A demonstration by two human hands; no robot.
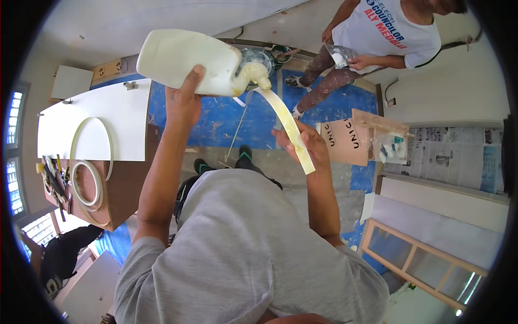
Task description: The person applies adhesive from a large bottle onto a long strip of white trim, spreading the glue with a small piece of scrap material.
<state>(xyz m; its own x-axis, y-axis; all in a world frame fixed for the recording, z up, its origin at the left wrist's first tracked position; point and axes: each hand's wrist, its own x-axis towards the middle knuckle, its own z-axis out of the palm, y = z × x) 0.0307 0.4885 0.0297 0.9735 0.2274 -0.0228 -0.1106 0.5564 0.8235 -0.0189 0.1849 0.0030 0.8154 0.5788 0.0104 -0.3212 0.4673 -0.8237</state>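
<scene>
My left hand (184,102) grips a large white plastic bottle (181,60), tipped on its side with its yellowed, crusted nozzle (260,76) pointing down to the right. Just beneath the nozzle tip runs a long, thin white edging strip (281,112), its upper face streaked with a yellowish, glue-like smear. My right hand (311,144) is closed around the strip from below, partway along it. One end of the strip sticks out past this hand, while the other curls away behind the nozzle. Whether the nozzle touches the strip I cannot tell.
At left, a brown box-like bench (127,189) bears a white panel (108,119), a coil of edging (86,183) and several hand tools (54,181). A co-worker (377,43) stands far right, holding a clear bag. A cardboard box (342,141) and wooden frame (410,259) lie right.
</scene>
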